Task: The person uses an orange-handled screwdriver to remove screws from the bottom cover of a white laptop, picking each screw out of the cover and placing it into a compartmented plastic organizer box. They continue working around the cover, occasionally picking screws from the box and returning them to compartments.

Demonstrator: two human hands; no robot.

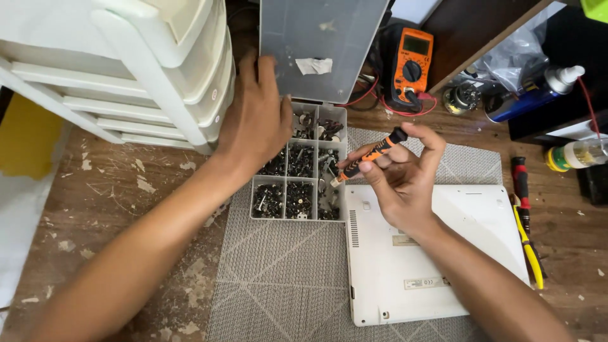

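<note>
Left hand (256, 120): palm down, fingers loosely spread, resting over the upper left compartments of a clear compartment box (299, 166) and reaching to the foot of its raised lid (316, 44); nothing visibly gripped, though what lies under the palm is hidden. Right hand (399, 174): closed around a small orange-and-black screwdriver (370, 155), shaft pinched between thumb and fingers, forefinger curled over the black cap, tip angled down and left just beside the box's right edge. Compartment box: sits on a grey patterned mat (285, 278), its cells filled with dark screws and small metal parts; lid stands open at the back with a scrap of white tape on it. White laptop (418, 259): lies underside up on the mat, just right of the box and beneath the right hand. Orange multimeter (411, 63): behind the box, red leads trailing beside it. White plastic drawer unit (126, 63): back left, close to the left hand. Pliers with red and yellow handles (524, 218): on the wooden table (101, 196) beside the laptop's right edge. Blue spray can (535, 95): far right, lying on its side
</note>
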